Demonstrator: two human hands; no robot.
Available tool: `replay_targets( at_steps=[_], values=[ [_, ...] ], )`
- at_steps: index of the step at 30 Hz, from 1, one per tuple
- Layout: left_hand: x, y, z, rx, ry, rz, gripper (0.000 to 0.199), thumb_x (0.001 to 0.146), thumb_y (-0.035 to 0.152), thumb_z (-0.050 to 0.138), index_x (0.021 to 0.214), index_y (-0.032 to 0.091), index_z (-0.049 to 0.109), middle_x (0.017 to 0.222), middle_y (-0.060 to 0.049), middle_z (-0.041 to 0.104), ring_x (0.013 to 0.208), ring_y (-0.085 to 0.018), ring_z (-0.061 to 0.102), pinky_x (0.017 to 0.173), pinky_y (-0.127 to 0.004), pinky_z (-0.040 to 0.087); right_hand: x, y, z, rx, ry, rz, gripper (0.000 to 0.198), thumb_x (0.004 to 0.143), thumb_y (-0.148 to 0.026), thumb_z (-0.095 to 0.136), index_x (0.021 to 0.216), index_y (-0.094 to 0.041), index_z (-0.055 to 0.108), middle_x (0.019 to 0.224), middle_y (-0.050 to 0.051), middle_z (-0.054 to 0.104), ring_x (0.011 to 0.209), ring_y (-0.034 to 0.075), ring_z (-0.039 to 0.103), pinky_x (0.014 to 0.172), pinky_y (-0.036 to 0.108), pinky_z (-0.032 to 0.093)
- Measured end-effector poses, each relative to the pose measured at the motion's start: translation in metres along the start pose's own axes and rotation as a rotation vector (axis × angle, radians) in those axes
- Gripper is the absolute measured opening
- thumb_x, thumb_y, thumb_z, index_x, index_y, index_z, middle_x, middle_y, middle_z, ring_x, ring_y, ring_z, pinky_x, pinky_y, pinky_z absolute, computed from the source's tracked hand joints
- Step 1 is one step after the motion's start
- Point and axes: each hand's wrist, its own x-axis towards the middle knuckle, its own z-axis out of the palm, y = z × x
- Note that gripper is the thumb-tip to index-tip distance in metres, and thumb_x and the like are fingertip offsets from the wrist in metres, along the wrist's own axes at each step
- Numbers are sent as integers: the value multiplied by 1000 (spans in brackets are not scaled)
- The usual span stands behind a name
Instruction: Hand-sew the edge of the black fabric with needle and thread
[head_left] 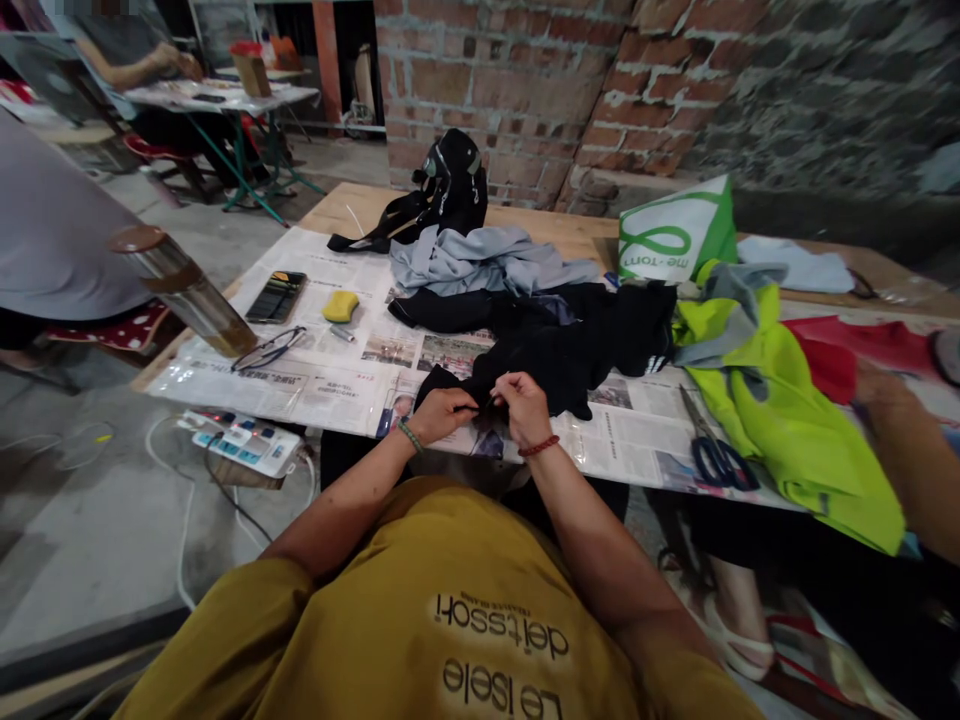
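At the front edge of the counter [551,225], a black garment [577,345] is being worked by two bare hands, with its bulk left bunched to the right of them. The garment's edge is pinched between the fingers of the left hand [442,413], the one with the green bracelet [409,434]. On the right hand [527,405], a red bracelet [538,446] is worn and the fingers are curled in close together just beside the left ones; whether anything is gripped there can't be told, since it's too small to make out.

Most of the surface is covered with newspaper [330,398]. Behind the black garment, a grey garment [487,262] is heaped up next to a black bag [457,190]. Over on the left, a phone [277,297], a yellow sponge [340,306], folded-looking glasses [271,347] and a tilted-looking bottle [187,292] (probably just the wide lens) can be spotted. To the right, dark-handled scissors [716,455] are laid near the front edge, and a neon yellow garment [787,425] is draped over it. Past that, a green-and-white bag [671,235] is stood up.
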Motion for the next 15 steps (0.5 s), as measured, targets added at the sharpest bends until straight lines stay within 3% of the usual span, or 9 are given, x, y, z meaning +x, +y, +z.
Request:
replay_targets(
  at_steps=[2, 4, 7, 10, 12, 15],
  values=[
    [-1, -1, 1, 2, -19, 16, 14, 76, 12, 59, 83, 16, 70, 78, -2, 69, 73, -12, 62, 69, -21, 47, 11, -6, -8, 63, 72, 10, 19, 66, -34, 63, 68, -18, 51, 56, -4, 56, 48, 8, 50, 49, 21, 40],
    [-1, -1, 1, -8, -7, -1, 15, 76, 11, 58, 83, 16, 70, 78, -2, 70, 72, -11, 62, 68, -20, 47, 18, -16, -17, 75, 36, 19, 21, 67, -34, 64, 70, -18, 51, 57, -4, 57, 46, 6, 49, 46, 19, 39],
    [0, 2, 0, -39, 22, -46, 16, 76, 12, 58, 84, 16, 71, 79, -2, 70, 72, -11, 62, 68, -20, 48, 21, -33, -23, 95, -129, 89, 28, 70, -41, 64, 79, -20, 48, 62, -4, 61, 45, 7, 53, 42, 18, 39],
    [1, 6, -1, -59, 29, -75, 17, 75, 12, 58, 84, 17, 71, 82, -1, 70, 73, -11, 62, 70, -21, 48, 23, -51, -18, 165, -308, 159, 34, 72, -47, 64, 83, -23, 43, 69, -3, 64, 58, 13, 64, 46, 21, 47],
    [1, 7, -2, -60, 31, -90, 18, 74, 11, 57, 85, 17, 70, 83, -1, 71, 73, -11, 62, 70, -21, 48, 29, -62, -12, 189, -362, 123, 34, 73, -46, 64, 83, -23, 42, 71, -3, 65, 68, 15, 67, 54, 25, 53],
    [1, 8, -2, -51, 26, -99, 20, 74, 9, 56, 85, 16, 70, 82, -1, 70, 73, -11, 62, 70, -21, 48, 47, -77, -5, 141, -332, -31, 29, 77, -43, 61, 83, -22, 43, 71, -3, 64, 69, 14, 67, 58, 25, 55]
  ],
)
